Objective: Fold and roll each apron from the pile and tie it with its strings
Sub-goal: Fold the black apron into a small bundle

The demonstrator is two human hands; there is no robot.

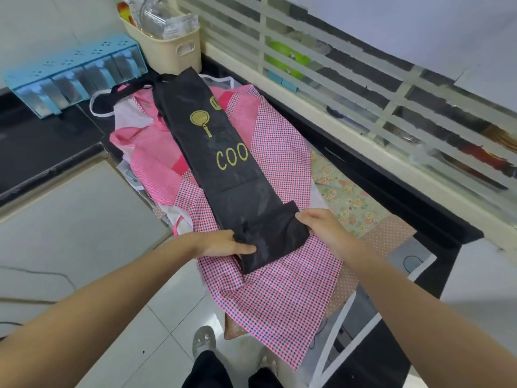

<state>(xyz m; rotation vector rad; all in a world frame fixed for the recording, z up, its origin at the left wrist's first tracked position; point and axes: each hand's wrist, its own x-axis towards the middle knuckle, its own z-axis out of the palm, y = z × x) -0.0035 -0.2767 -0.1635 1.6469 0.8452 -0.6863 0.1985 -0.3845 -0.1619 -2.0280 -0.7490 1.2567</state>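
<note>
2 hands (223, 243) (321, 228) gripping black apron (221, 152), gold "COO" lettering

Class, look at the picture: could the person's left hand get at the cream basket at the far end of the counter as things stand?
Probably not without letting go: the left hand grips the black apron, and the cream basket stands beyond the apron's far end.

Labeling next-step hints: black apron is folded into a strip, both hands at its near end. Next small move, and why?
Probably begin rolling the near end away from the body. The black apron already lies as a narrow strip on the pile, and the left hand and right hand grip its near end, with no roll formed yet.
</note>
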